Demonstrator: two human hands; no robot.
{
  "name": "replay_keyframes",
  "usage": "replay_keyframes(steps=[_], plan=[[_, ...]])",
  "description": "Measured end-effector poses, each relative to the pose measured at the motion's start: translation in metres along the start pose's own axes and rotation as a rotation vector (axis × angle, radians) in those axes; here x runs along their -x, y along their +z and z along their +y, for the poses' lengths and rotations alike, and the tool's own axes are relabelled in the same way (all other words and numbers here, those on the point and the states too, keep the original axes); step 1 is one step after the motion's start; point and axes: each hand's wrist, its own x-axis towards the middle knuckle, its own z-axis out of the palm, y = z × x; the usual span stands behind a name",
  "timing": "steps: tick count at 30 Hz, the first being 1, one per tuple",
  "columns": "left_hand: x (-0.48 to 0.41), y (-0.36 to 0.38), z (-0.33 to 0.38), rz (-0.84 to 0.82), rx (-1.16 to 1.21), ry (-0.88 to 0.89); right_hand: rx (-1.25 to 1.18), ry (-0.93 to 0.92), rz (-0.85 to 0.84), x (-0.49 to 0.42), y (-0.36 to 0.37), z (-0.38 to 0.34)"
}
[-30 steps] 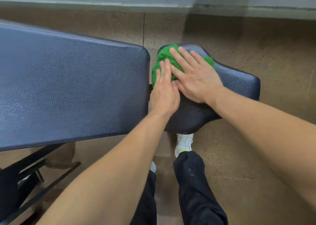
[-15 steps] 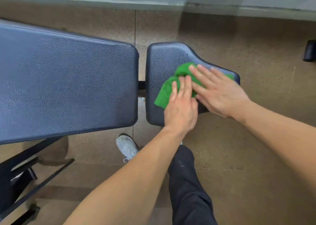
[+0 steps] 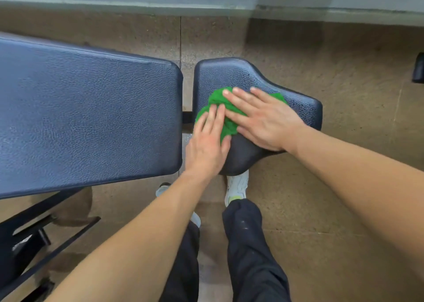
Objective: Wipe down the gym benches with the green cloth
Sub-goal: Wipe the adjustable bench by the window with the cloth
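A bunched green cloth (image 3: 216, 102) lies on the small dark blue seat pad (image 3: 231, 74) of a gym bench. My left hand (image 3: 207, 141) presses flat on the cloth's near left part, fingers straight. My right hand (image 3: 261, 118) lies flat across the cloth's right side, fingers spread and pointing left. Most of the cloth is hidden under both hands. The long back pad (image 3: 87, 122) of the bench fills the left of the view, apart from the seat pad by a narrow gap.
The black metal bench frame (image 3: 34, 239) stands at the lower left. My legs and white shoes (image 3: 237, 187) are on the brown floor under the seat pad. A grey wall base (image 3: 206, 3) runs along the top. A dark object (image 3: 418, 70) sits at the right edge.
Both hands have slid the cloth over the seat pad: from its far edge to its near right part, then back toward the pad's left middle. My feet shifted.
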Motion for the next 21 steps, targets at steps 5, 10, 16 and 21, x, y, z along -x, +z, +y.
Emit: replay_keyframes(steps=[5,10,16,21], plan=[[-0.039,-0.008,0.033,0.151,0.064,-0.137,-0.032,0.203,0.038,-0.003,-0.009,0.015],[0.032,0.0,0.027,0.09,0.094,-0.057,-0.075,0.066,-0.078,0.047,0.004,-0.027],[0.08,-0.022,0.007,-0.102,0.062,-0.126,-0.453,-0.008,-0.335,0.051,-0.038,-0.054],[0.02,-0.062,0.022,0.185,0.413,-0.493,-1.168,0.641,-0.169,0.024,-0.064,-0.02]])
